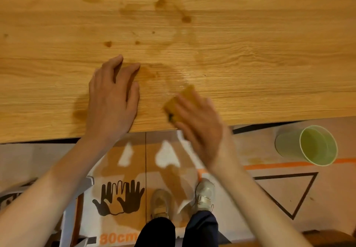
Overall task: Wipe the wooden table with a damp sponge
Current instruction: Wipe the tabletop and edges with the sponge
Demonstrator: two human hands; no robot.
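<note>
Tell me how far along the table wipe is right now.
Partly done. A wet sheen on the wooden table, just beyond the sponge, suggests that strip has been wiped. In hand: the right hand presses the sponge near the front edge, blurred as if moving; the left hand rests flat. Left: brown stains farther back and small spots.

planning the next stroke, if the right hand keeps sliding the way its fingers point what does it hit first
Nothing solid, it seems. The right hand with the sponge points up-left over bare table; first it would cross the wet patch, passing just right of the left hand.
</note>
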